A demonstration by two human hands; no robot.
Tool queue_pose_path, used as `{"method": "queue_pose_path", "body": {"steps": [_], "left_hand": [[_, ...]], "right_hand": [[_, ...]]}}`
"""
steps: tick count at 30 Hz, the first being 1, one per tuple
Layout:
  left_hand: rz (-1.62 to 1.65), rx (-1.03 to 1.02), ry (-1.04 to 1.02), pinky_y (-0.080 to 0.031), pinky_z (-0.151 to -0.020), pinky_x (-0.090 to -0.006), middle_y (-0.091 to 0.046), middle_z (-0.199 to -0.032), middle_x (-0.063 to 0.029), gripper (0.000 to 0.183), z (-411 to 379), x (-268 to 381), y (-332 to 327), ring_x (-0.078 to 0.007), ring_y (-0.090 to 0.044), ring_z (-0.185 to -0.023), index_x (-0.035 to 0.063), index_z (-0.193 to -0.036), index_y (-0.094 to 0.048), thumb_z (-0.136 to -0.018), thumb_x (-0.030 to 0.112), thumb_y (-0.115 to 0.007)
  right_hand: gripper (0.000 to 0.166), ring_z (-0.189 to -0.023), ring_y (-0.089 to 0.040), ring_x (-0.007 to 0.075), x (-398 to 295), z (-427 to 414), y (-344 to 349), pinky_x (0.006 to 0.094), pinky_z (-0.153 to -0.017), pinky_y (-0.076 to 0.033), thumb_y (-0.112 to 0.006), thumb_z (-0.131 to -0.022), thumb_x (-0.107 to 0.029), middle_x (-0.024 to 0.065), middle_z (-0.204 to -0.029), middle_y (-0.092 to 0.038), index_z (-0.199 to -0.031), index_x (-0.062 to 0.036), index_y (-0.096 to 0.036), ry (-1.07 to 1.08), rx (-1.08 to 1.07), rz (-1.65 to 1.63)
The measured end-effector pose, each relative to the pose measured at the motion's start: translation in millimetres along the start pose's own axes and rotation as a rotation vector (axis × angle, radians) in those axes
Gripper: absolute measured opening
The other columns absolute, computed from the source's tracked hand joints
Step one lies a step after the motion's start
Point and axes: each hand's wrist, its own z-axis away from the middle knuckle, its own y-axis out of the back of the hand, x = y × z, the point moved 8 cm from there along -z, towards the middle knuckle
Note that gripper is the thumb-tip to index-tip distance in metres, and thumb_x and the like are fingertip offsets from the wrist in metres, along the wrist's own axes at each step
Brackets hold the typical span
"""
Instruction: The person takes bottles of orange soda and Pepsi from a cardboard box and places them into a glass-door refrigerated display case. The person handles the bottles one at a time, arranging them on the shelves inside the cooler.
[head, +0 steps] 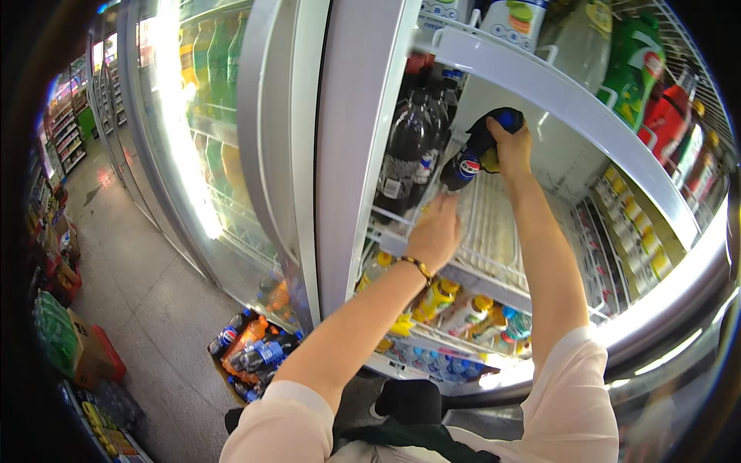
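Observation:
Inside the refrigerated display case, my right hand (510,144) grips the upper part of a dark Pepsi bottle (461,169), which tilts over the wire shelf (492,223). Part of a dark item under that hand is hard to make out. My left hand (435,230), with a bracelet at the wrist, is just below the bottle's lower end at the shelf's front; whether its fingers touch anything cannot be seen. Large dark cola bottles (405,150) stand upright at the left of the same shelf, beside the case's frame.
A white shelf rail (573,87) curves above my hands, with bottles behind it. Juice bottles (438,300) line the shelf below. An open cardboard box of soda bottles (255,350) sits on the floor at left, near a glass cooler door (202,144). More boxes (92,353) stand across the aisle.

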Motion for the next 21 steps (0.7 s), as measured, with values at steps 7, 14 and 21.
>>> {"method": "queue_pose_path", "body": {"steps": [7, 14, 21], "left_hand": [[-0.05, 0.118, -0.128, -0.038, -0.092, -0.0413, -0.043, -0.12, -0.0226, 0.067, 25, 63, 46, -0.0381, -0.044, -0.11, -0.0012, -0.128, -0.029, -0.073, 0.013, -0.066], [-0.015, 0.132, -0.085, -0.043, -0.078, -0.0417, -0.054, -0.098, -0.0196, 0.067, 112, 99, 109, -0.0354, -0.054, -0.09, -0.0017, -0.117, -0.039, -0.065, 0.025, -0.072], [0.825, -0.071, 0.472, -0.044, -0.082, -0.0286, -0.057, -0.1, -0.0069, 0.059, 255, 24, 109, -0.0137, -0.055, -0.091, -0.0009, -0.116, -0.041, -0.066, 0.016, -0.067]], "right_hand": [[0.03, -0.072, -0.058, 0.0129, -153, 110, 50, 0.0255, -0.068, -0.048, -0.072, -0.071, -0.008, 0.0062, -0.084, -0.06, -0.095, 0.0023, -0.056, 0.047, -0.196, -0.192], [0.033, -0.076, -0.058, 0.0124, -197, 210, 46, 0.0253, -0.07, -0.047, -0.066, -0.078, -0.021, 0.0059, -0.087, -0.06, -0.099, 0.0017, -0.056, -0.069, -0.359, -0.496], [0.048, -0.09, -0.052, 0.0143, -76, 371, -12, 0.0295, -0.082, -0.042, -0.052, -0.086, -0.042, 0.0069, -0.101, -0.055, -0.108, 0.0004, -0.05, -0.662, -0.419, -0.375]]}}
